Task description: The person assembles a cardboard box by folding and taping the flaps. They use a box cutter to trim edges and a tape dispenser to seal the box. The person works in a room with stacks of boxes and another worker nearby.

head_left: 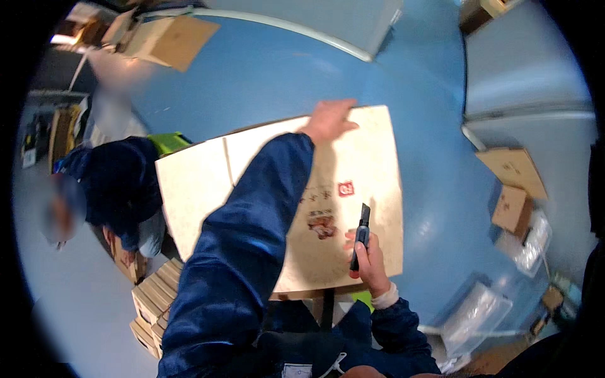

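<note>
A large pale cardboard box (359, 157) lies in front of me, its broad face up, with a red mark and dark printing on it. My left arm reaches across the box to its far edge. There my left hand (329, 120) rests with fingers and thumb apart; whether any fingertips curl over the edge cannot be made out. Near the right front corner, my right hand (373, 261) is closed around a dark utility knife (361, 238) with a red end. Its blade points away from me, over the box face.
At the left a person in a dark jacket (123, 186) bends beside the box. Stacked cartons (151, 299) stand at the near left. Open cardboard (183, 43) lies at the far left. On the right are a brown carton (511, 208) and clear plastic wrap (479, 315) on the blue floor (432, 183).
</note>
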`<action>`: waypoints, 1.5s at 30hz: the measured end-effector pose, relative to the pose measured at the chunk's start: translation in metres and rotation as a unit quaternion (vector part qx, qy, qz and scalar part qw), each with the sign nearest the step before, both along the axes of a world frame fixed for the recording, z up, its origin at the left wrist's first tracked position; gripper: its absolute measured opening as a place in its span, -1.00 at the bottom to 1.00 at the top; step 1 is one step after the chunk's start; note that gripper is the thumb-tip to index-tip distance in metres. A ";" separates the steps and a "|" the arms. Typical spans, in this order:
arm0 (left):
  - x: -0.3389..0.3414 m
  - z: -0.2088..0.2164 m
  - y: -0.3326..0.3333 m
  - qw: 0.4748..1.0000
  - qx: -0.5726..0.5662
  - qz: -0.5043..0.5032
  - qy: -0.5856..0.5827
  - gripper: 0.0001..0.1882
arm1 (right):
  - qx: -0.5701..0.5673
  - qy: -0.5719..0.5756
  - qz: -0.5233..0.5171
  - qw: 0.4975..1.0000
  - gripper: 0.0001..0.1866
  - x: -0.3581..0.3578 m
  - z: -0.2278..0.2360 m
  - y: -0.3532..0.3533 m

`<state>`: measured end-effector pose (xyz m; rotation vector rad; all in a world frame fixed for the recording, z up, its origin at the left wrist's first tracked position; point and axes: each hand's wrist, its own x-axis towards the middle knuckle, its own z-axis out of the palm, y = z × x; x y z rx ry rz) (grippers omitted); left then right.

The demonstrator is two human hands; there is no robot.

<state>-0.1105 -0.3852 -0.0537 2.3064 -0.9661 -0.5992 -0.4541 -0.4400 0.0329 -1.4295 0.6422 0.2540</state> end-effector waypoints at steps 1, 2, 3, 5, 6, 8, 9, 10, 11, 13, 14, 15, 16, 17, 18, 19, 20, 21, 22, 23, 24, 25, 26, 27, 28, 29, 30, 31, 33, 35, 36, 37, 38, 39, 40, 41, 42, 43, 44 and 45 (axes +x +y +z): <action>-0.002 -0.006 0.007 0.999 -0.042 0.018 -0.008 -0.30 | 0.019 -0.054 -0.028 0.998 -0.72 0.012 -0.016 0.015; -0.005 -0.007 0.009 0.998 -0.045 0.031 -0.017 -0.31 | 0.036 -0.034 0.001 0.999 -0.70 0.015 -0.033 0.022; -0.008 -0.006 0.013 0.997 -0.050 0.045 -0.024 -0.31 | 0.036 -0.016 0.044 0.998 -0.68 0.014 -0.040 0.022; -0.016 -0.001 0.020 0.995 -0.064 0.065 -0.028 -0.33 | 0.017 -0.011 0.034 0.999 -0.67 0.015 -0.051 0.025; -0.014 0.001 0.029 0.996 -0.051 0.055 -0.041 -0.34 | 0.017 -0.016 0.041 0.999 -0.70 0.017 -0.052 0.026; -0.018 0.009 0.058 0.995 0.002 0.073 -0.069 -0.35 | 0.011 -0.019 0.045 0.999 -0.74 0.020 -0.045 0.027; -0.019 0.012 0.074 0.993 0.029 0.080 -0.082 -0.35 | 0.008 -0.011 0.061 0.998 -0.75 0.022 -0.044 0.027; -0.019 0.004 0.103 0.985 0.050 0.107 -0.129 -0.35 | 0.010 -0.006 0.080 0.997 -0.75 0.023 -0.042 0.029; -0.016 0.009 0.126 0.984 0.070 0.136 -0.094 -0.36 | 0.002 0.002 0.087 0.996 -0.76 0.025 -0.040 0.026; -0.014 0.025 0.184 0.972 0.107 0.190 -0.090 -0.39 | -0.019 -0.001 0.087 0.996 -0.78 0.029 -0.037 0.022; -0.019 0.009 0.239 0.938 0.171 0.244 -0.176 -0.39 | -0.011 -0.007 0.101 0.995 -0.79 0.027 -0.040 0.028; -0.019 0.013 0.275 0.927 0.220 0.255 -0.165 -0.35 | -0.016 -0.010 0.100 0.995 -0.79 0.026 -0.044 0.027; -0.021 0.024 0.294 0.901 0.291 0.279 -0.159 -0.29 | -0.022 -0.002 0.100 0.995 -0.80 0.026 -0.046 0.023; -0.031 0.021 0.334 0.863 0.309 0.321 -0.237 -0.19 | -0.015 -0.013 0.103 0.994 -0.81 0.028 -0.048 0.026; -0.036 0.029 0.349 0.859 0.266 0.352 -0.260 -0.12 | -0.019 -0.019 0.098 0.995 -0.81 0.028 -0.051 0.025; -0.041 0.029 0.369 0.840 0.260 0.382 -0.284 -0.06 | -0.021 -0.023 0.096 0.995 -0.81 0.027 -0.051 0.027; -0.044 0.029 0.378 0.812 0.245 0.449 -0.280 -0.02 | -0.030 -0.027 0.086 0.996 -0.82 0.029 -0.047 0.027; -0.045 0.029 0.385 0.780 0.229 0.513 -0.275 0.01 | -0.043 -0.005 0.084 0.996 -0.82 0.029 -0.044 0.026; -0.049 0.027 0.398 0.784 0.174 0.564 -0.194 0.03 | -0.052 0.015 0.083 0.995 -0.82 0.029 -0.042 0.025; -0.056 0.025 0.423 0.773 0.122 0.611 -0.115 0.06 | -0.054 0.033 0.089 0.994 -0.83 0.031 -0.041 0.030; -0.061 0.011 0.456 0.817 0.032 0.573 -0.066 0.08 | -0.079 -0.006 0.079 0.994 -0.83 0.030 -0.044 0.039; -0.060 0.005 0.470 0.853 0.084 0.511 -0.067 0.07 | -0.103 -0.032 0.098 0.989 -0.83 0.030 -0.049 0.039; -0.061 0.002 0.471 0.854 0.080 0.508 -0.081 0.06 | -0.131 -0.058 0.112 0.983 -0.83 0.031 -0.052 0.035; -0.064 -0.001 0.471 0.854 0.077 0.505 -0.094 0.05 | -0.158 -0.083 0.127 0.976 -0.82 0.032 -0.055 0.034; -0.065 -0.003 0.468 0.857 0.070 0.504 -0.081 0.04 | -0.093 0.020 0.096 0.991 -0.82 0.038 -0.041 0.037; -0.064 0.002 0.464 0.861 0.059 0.501 -0.070 0.03 | -0.092 0.005 0.095 0.991 -0.82 0.048 -0.028 0.043; -0.063 0.007 0.461 0.864 0.049 0.497 -0.060 0.01 | -0.091 -0.010 0.095 0.991 -0.83 0.057 -0.017 0.051; -0.060 0.018 0.459 0.867 0.048 0.494 -0.045 -0.02 | -0.089 -0.027 0.094 0.991 -0.83 0.069 -0.010 0.061; -0.061 0.024 0.466 0.860 0.065 0.504 -0.039 -0.03 | -0.011 0.053 0.123 0.991 -0.77 0.120 0.019 0.089; -0.058 0.023 0.468 0.859 0.050 0.509 -0.029 -0.03 | -0.239 -0.152 0.221 0.933 -0.70 0.185 0.015 0.126; -0.058 0.020 0.470 0.856 0.045 0.514 -0.023 -0.02 | -0.230 -0.129 0.234 0.936 -0.66 0.222 0.019 0.152; -0.054 0.023 0.472 0.859 0.033 0.512 0.001 -0.03 | -0.287 -0.197 0.263 0.900 -0.59 0.262 0.019 0.179; -0.048 0.027 0.470 0.862 0.018 0.505 0.025 -0.03 | -0.301 -0.287 0.263 0.871 -0.51 0.299 0.018 0.202; -0.043 0.028 0.469 0.866 0.002 0.497 0.048 -0.04 | -0.344 -0.302 0.270 0.847 -0.45 0.333 0.009 0.220; -0.041 0.014 0.477 0.866 -0.015 0.499 0.030 -0.09 | -0.366 -0.333 0.280 0.823 -0.43 0.362 -0.005 0.242; -0.035 0.012 0.475 0.880 -0.027 0.474 0.022 -0.11 | -0.397 -0.331 0.278 0.810 -0.44 0.385 -0.028 0.251; -0.032 0.014 0.474 0.892 -0.035 0.450 0.017 -0.13 | -0.424 -0.326 0.277 0.798 -0.45 0.400 -0.045 0.260; -0.033 0.012 0.476 0.902 -0.040 0.431 0.011 -0.15 | -0.414 -0.247 0.317 0.817 -0.48 0.406 -0.048 0.273; -0.033 0.007 0.475 0.903 -0.042 0.427 -0.001 -0.18 | -0.403 -0.164 0.354 0.828 -0.51 0.409 -0.049 0.286; -0.032 0.002 0.477 0.903 -0.054 0.426 0.011 -0.18 | -0.389 -0.079 0.387 0.832 -0.54 0.409 -0.050 0.297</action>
